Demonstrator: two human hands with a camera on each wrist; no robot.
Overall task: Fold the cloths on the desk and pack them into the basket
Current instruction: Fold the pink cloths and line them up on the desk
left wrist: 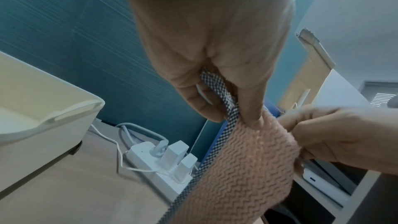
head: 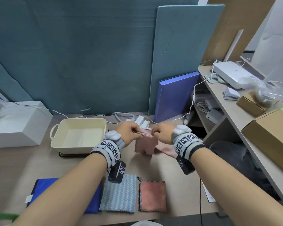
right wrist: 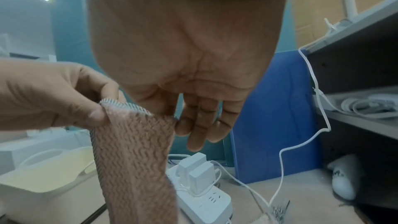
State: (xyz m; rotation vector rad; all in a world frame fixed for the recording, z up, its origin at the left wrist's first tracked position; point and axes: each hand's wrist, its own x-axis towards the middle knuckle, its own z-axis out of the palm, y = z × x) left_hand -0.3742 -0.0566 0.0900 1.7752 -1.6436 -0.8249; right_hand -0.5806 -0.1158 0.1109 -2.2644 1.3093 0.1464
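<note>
While pinched: both hands [head: 145, 132], pink cloth [head: 145, 146]

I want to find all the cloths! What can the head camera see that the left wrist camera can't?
Only the head view shows three folded cloths near the desk's front edge: the blue cloth, the striped cloth and the pink folded cloth. Only the left wrist view shows the checkered trim up close. Both show the left hand, the right hand, the held pink cloth and the basket.
</note>
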